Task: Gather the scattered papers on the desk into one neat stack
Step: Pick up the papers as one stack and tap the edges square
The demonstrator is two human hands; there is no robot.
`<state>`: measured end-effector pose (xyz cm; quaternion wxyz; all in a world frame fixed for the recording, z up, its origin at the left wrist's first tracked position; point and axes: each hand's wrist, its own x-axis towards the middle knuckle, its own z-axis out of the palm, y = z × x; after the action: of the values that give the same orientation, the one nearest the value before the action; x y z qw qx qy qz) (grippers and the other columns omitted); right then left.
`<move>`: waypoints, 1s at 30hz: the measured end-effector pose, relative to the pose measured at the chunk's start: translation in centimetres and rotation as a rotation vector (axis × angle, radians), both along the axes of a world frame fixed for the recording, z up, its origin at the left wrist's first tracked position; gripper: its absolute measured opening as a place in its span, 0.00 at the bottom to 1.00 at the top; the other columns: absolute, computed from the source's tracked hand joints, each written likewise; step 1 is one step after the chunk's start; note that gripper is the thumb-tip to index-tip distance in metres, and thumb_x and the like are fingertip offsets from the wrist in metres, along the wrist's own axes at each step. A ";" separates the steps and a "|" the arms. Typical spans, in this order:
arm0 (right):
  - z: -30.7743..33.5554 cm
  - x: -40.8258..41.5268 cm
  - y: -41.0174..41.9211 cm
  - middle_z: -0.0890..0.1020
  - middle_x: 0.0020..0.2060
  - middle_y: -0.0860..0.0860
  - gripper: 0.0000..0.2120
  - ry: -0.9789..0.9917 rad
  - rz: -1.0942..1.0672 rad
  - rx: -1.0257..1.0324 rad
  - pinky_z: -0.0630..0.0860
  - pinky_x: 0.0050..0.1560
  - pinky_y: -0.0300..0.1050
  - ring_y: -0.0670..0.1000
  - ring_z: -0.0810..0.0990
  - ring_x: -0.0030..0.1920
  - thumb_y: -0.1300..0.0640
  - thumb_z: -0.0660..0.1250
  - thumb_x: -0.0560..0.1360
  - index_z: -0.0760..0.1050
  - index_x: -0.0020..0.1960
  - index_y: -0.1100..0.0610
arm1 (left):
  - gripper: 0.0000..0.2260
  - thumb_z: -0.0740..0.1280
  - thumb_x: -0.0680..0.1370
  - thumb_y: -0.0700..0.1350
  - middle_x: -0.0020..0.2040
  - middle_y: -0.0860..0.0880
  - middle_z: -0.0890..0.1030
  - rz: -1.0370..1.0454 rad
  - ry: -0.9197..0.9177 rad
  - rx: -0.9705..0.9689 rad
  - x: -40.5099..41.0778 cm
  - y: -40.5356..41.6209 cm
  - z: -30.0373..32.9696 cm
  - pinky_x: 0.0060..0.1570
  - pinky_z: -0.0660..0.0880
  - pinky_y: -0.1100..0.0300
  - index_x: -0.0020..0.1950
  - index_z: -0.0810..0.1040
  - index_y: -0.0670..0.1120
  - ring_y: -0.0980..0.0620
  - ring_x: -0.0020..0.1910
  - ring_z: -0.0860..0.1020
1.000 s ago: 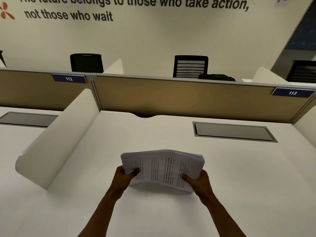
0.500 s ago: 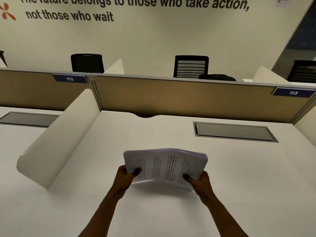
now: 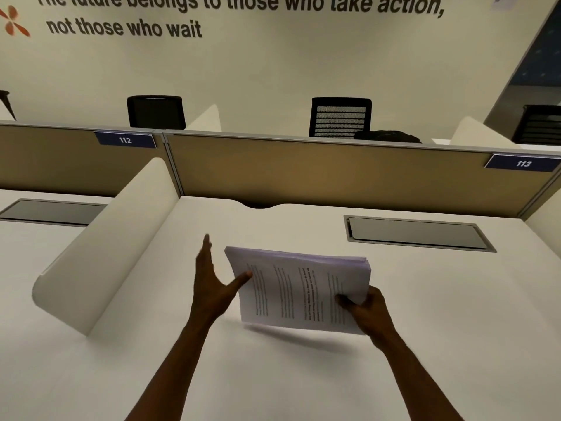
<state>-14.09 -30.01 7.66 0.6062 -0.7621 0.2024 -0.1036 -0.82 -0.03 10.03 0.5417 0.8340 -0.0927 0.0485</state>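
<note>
A thick stack of printed white papers (image 3: 299, 288) hangs just above the white desk (image 3: 455, 314), tilted toward me, with a shadow under its near edge. My right hand (image 3: 365, 311) grips the stack's near right corner, thumb on top. My left hand (image 3: 211, 284) is at the stack's left side with its fingers spread and pointing away from me; only the thumb tip touches the top sheet near the left edge. The stack's far edges look roughly even.
A curved white divider (image 3: 106, 247) stands along the desk's left side. A tan partition (image 3: 318, 174) closes the back. A grey cable flap (image 3: 416, 233) is set into the desk at the back right. Black chairs (image 3: 340, 117) stand beyond the partition.
My left hand has let go of the stack's left corner and opened, its fingers now stretched forward beside the papers. The right hand keeps its grip, and the stack has tilted a little.
</note>
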 end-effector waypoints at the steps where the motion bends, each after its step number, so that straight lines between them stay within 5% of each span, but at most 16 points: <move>1: 0.7 0.1 -0.3 0.85 0.44 0.49 0.11 -0.002 0.022 -0.042 0.80 0.41 0.44 0.53 0.84 0.45 0.52 0.76 0.67 0.79 0.48 0.47 | 0.51 0.79 0.66 0.57 0.80 0.53 0.58 -0.013 -0.123 0.105 0.2 -0.2 1.5 0.73 0.60 0.54 0.80 0.51 0.56 0.53 0.78 0.58; 5: 3.8 1.1 -0.9 0.84 0.41 0.45 0.08 -0.032 0.141 -0.267 0.80 0.42 0.43 0.46 0.82 0.43 0.57 0.74 0.73 0.79 0.45 0.44 | 0.45 0.74 0.68 0.64 0.80 0.55 0.60 -0.369 -0.397 0.475 0.3 -2.4 7.3 0.77 0.53 0.56 0.79 0.58 0.57 0.55 0.80 0.50; 8: 6.7 2.0 -0.5 0.82 0.38 0.42 0.11 -0.069 0.225 -0.435 0.73 0.38 0.32 0.39 0.80 0.39 0.59 0.74 0.73 0.78 0.43 0.43 | 0.38 0.73 0.70 0.61 0.74 0.55 0.72 -0.531 -0.261 0.636 0.6 -4.5 8.3 0.74 0.64 0.52 0.77 0.62 0.59 0.52 0.74 0.67; 10: 8.2 2.5 -0.1 0.81 0.32 0.38 0.15 -0.089 0.253 -0.497 0.71 0.34 0.29 0.38 0.79 0.35 0.59 0.74 0.71 0.76 0.38 0.39 | 0.23 0.71 0.72 0.55 0.62 0.52 0.83 -0.484 -0.177 0.622 0.8 -5.4 8.3 0.60 0.77 0.51 0.67 0.76 0.57 0.48 0.59 0.80; 13: 10.0 2.7 0.0 0.84 0.35 0.43 0.05 -0.150 0.263 -0.557 0.74 0.37 0.39 0.44 0.81 0.37 0.54 0.74 0.67 0.82 0.42 0.47 | 0.09 0.70 0.76 0.48 0.49 0.47 0.87 -0.368 -0.135 0.488 0.5 -5.8 8.0 0.44 0.78 0.56 0.54 0.85 0.48 0.48 0.44 0.82; 17: 10.3 2.7 -2.0 0.82 0.52 0.45 0.32 -0.254 0.059 -0.400 0.77 0.50 0.38 0.43 0.80 0.52 0.45 0.80 0.63 0.74 0.65 0.44 | 0.07 0.72 0.76 0.46 0.41 0.48 0.84 -0.232 -0.019 0.179 0.4 -4.7 7.3 0.35 0.71 0.67 0.49 0.85 0.43 0.56 0.36 0.80; 21: 7.5 2.6 -1.5 0.76 0.65 0.53 0.52 -0.159 0.108 0.168 0.74 0.63 0.51 0.51 0.76 0.66 0.43 0.82 0.57 0.59 0.75 0.42 | 0.13 0.73 0.73 0.52 0.46 0.50 0.86 -0.182 0.201 -0.196 0.3 -3.6 5.9 0.42 0.79 0.58 0.51 0.84 0.44 0.48 0.43 0.84; 26: 5.3 2.6 2.7 0.85 0.54 0.59 0.20 -0.178 0.174 0.353 0.81 0.54 0.58 0.64 0.83 0.55 0.66 0.75 0.70 0.78 0.60 0.62 | 0.12 0.73 0.71 0.50 0.48 0.48 0.87 -0.242 0.308 -0.326 -0.5 -3.6 3.8 0.49 0.82 0.48 0.50 0.85 0.46 0.44 0.47 0.85; 30: 2.7 2.2 4.6 0.87 0.48 0.56 0.17 -0.129 0.037 0.292 0.82 0.51 0.63 0.60 0.85 0.49 0.54 0.80 0.65 0.84 0.51 0.59 | 0.16 0.74 0.71 0.50 0.51 0.44 0.86 -0.237 0.375 -0.355 -2.0 -3.0 0.7 0.51 0.82 0.44 0.54 0.84 0.42 0.39 0.51 0.84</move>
<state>-11.86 -25.44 10.40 0.7240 -0.6613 0.1622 -0.1106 -2.80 -3.03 10.77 0.6888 0.7039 -0.0779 -0.1548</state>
